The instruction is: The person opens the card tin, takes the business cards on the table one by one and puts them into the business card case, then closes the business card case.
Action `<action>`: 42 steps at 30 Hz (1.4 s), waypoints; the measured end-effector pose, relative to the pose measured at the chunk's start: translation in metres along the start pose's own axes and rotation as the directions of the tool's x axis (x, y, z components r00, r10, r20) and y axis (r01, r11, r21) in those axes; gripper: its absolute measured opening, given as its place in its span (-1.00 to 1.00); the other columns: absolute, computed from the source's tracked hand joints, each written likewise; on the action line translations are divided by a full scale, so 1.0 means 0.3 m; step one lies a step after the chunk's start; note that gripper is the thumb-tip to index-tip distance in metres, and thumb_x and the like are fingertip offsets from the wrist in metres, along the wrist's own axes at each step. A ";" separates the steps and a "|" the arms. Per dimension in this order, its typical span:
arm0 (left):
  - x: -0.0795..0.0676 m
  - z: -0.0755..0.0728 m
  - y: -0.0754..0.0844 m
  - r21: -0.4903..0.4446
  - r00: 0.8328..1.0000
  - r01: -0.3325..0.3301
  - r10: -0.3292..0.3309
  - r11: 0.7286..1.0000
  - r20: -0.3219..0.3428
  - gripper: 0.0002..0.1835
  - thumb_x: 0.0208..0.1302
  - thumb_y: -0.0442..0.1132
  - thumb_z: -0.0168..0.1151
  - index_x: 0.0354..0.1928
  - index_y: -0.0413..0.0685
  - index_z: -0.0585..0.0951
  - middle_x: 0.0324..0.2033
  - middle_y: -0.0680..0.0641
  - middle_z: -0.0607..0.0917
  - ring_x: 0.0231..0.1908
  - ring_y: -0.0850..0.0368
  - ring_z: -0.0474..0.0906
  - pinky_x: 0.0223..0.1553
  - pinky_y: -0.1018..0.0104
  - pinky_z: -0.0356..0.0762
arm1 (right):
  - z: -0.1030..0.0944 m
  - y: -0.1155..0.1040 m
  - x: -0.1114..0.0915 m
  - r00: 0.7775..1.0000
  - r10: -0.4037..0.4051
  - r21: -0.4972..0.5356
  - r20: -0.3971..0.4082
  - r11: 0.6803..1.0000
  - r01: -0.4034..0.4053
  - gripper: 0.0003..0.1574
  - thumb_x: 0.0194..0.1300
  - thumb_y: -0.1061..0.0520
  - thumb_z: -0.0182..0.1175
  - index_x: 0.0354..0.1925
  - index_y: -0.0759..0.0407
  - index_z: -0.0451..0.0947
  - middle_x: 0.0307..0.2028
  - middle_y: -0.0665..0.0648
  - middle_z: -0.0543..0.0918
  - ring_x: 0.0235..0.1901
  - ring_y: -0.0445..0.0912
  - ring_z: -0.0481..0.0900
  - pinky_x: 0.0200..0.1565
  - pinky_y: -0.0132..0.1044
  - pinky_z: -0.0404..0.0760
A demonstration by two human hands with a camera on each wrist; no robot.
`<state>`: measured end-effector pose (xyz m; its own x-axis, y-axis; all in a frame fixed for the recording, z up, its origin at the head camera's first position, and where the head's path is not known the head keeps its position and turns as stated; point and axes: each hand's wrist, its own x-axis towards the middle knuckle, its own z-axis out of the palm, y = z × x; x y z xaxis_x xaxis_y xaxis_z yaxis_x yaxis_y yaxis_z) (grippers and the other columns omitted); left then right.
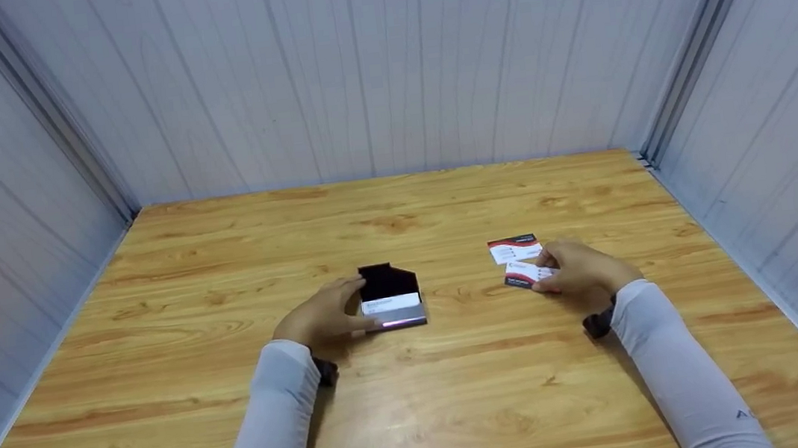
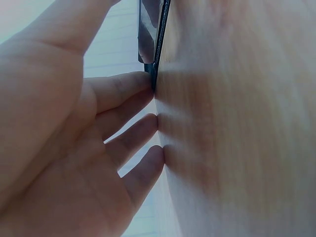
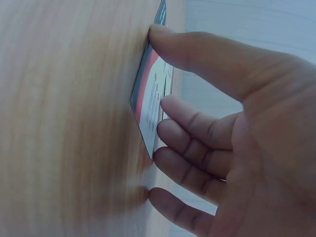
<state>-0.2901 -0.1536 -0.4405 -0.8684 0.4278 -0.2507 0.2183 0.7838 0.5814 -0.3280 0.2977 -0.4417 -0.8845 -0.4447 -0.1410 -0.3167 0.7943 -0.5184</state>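
An open business card holder, silver in front with a dark raised lid, lies on the table left of the middle. White cards stick up inside it. My left hand holds the holder by its left side, thumb at the front edge and a finger by the lid. In the left wrist view, the other fingertips rest on the wood. To the right, my right hand grips a white, red and dark business card between thumb and fingers at its edges. Another business card lies just behind it.
The wood-grain table reaches back to a pale panelled wall, with similar walls on the left and right. Both forearms wear light sleeves, with a dark wrist device at each wrist.
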 end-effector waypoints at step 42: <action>-0.002 0.005 -0.002 -0.016 1.000 -0.003 0.003 1.000 -0.007 -0.01 0.28 0.20 0.34 0.59 0.01 0.08 0.54 -0.13 0.07 0.52 -0.14 -0.09 0.44 -0.14 0.02 | -0.006 -0.029 0.006 0.983 -0.135 0.170 -0.123 0.973 0.155 -0.68 0.50 0.26 0.04 0.14 0.14 0.56 -0.01 0.26 0.63 -0.07 0.09 0.59 -0.03 -0.02 0.52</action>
<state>-0.2889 -0.1537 -0.4418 -0.8707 0.4269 -0.2442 0.2135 0.7754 0.5943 -0.3276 0.2908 -0.4361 -0.8691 -0.4935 0.0349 -0.3868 0.6338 -0.6698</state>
